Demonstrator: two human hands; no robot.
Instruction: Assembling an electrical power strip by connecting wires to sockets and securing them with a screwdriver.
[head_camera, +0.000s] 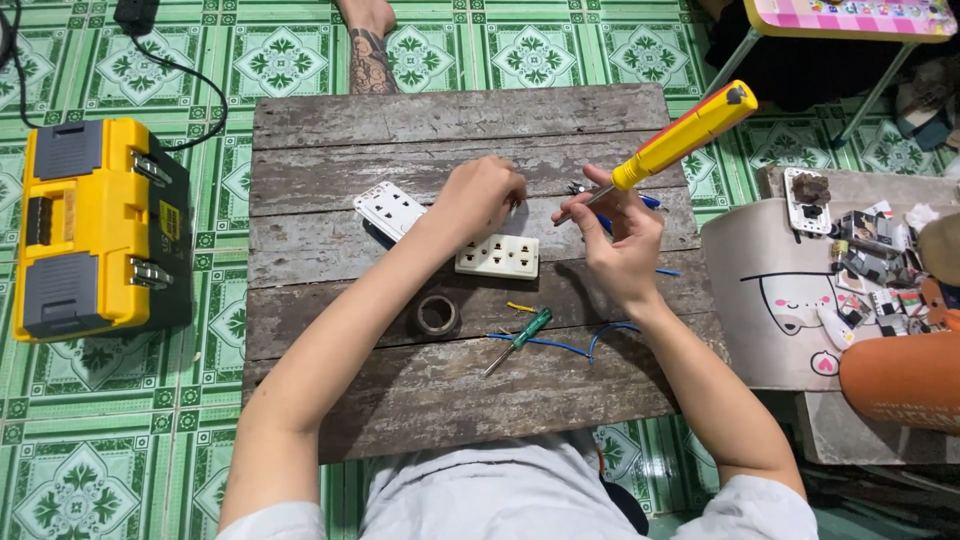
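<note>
screwdriver (682, 135): long yellow handle, red band, tilted.

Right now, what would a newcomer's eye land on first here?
The bright yellow-handled screwdriver, raised in the right hand above the weathered wooden board. Next, the big yellow and black toolbox on the green tiled floor at left. The left hand rests beside a white multi-socket plate at mid-board.

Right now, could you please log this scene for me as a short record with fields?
Surface: weathered wooden board on green patterned floor tiles
Right hand: holds yellow-handled screwdriver, tip pointing toward left hand
Left hand: closed, above the white socket strip
Also on board: white socket plate, tape roll, green screwdriver, blue wire
Left of board: yellow toolbox
</note>
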